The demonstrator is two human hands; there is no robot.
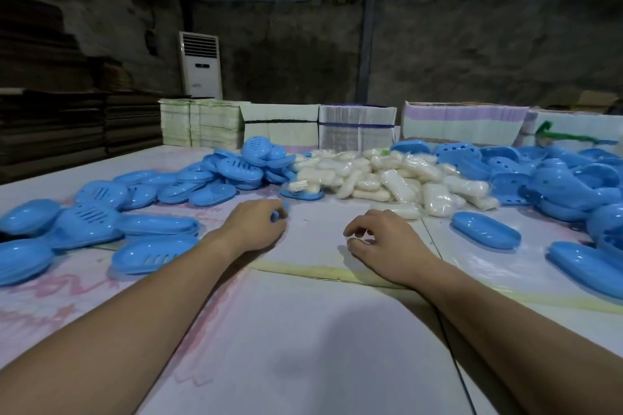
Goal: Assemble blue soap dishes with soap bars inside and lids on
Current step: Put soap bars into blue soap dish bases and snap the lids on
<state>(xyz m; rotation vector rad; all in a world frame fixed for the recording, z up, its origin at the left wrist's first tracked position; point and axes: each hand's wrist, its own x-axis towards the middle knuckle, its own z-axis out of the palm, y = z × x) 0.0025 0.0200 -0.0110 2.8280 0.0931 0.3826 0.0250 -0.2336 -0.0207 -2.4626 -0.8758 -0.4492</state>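
Left: heap of slotted blue soap dish trays (101, 212), too many to count. Left hand (258, 224) on the white table (303, 330), fingers curled round one small blue piece (277, 214). Centre: pile of wrapped white soap bars (387, 178). Right hand (381, 239) loosely curled, holding nothing. Right: heap of blue lids (556, 178). Bundled paper stacks (357, 126) behind, grey concrete wall (472, 44).
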